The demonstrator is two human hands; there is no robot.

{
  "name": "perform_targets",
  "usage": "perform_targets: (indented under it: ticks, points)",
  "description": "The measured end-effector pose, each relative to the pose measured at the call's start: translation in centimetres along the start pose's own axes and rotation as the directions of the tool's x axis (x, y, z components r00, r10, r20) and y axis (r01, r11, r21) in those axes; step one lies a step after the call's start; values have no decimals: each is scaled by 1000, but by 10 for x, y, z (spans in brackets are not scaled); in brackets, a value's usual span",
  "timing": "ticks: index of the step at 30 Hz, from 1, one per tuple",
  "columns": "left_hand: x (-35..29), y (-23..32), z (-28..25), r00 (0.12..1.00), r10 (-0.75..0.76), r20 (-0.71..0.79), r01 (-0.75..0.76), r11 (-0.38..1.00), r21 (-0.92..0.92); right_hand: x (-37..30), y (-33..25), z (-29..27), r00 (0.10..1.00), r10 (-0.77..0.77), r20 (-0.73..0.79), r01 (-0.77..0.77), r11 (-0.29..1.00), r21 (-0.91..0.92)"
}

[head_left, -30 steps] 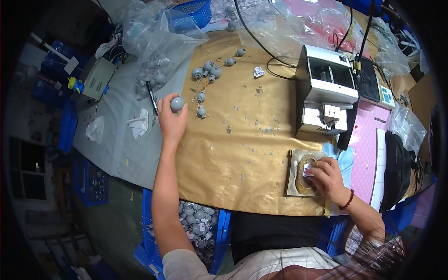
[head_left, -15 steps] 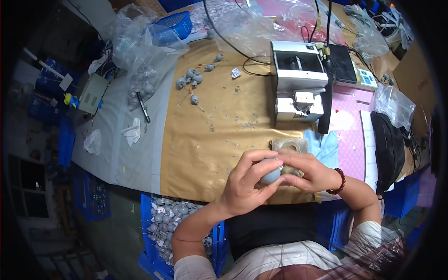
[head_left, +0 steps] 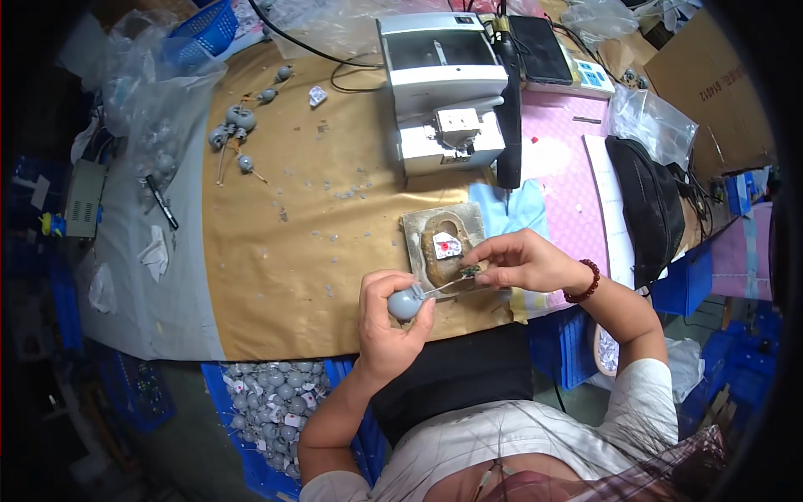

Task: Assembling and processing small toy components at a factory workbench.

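My left hand [head_left: 383, 335] is wrapped round a smooth grey ball [head_left: 404, 304] over the table's front edge. Thin pale wires [head_left: 441, 288] run from the ball's neck to a small green circuit board [head_left: 470, 272]. That board is pinched between the thumb and fingers of my right hand [head_left: 534, 263]. Just beyond my hands lies a square block [head_left: 416, 232] with a rounded hollow. Inside the hollow sits a small white piece with a red spot [head_left: 446, 245].
Behind the block stands a white and black machine [head_left: 447, 84], with a dark powered screwdriver [head_left: 508, 117] hanging beside it. Several grey balls with wires [head_left: 240, 119] lie at the far left of the brown cover. A blue crate [head_left: 222, 402] full of grey balls stands below the table's edge.
My hands have drawn apart, baring the wires between ball and board. The block's hollow, partly covered before, now shows. The whole view has shifted toward the right.
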State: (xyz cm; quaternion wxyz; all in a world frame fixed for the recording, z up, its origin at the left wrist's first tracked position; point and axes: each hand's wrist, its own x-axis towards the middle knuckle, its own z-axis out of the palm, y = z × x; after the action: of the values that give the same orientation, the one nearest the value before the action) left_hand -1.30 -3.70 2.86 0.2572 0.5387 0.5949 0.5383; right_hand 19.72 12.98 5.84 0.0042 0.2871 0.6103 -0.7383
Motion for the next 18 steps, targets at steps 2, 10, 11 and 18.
perform_targets:
  ticks: [2, 10, 11, 18]
  points:
    - [-2, -4, 2, 999, -39, -14, 39, 999, 7, 4, 0, 1, 1000, 16, -20, -15, 1000, 20]
    - [4, -7, 3, 999, -35, -26, 37, 997, 62, 14, 11, 0, 995, -96, -20, 97, 994, 56]
    - [6, -6, 2, 1000, -23, -21, 25, 997, 74, 14, 10, 0, 996, -88, -15, 89, 992, 93]
    - [7, -1, 6, 1000, 7, 7, -8, 996, 87, 17, 3, 3, 995, 25, -102, -24, 1000, 11]
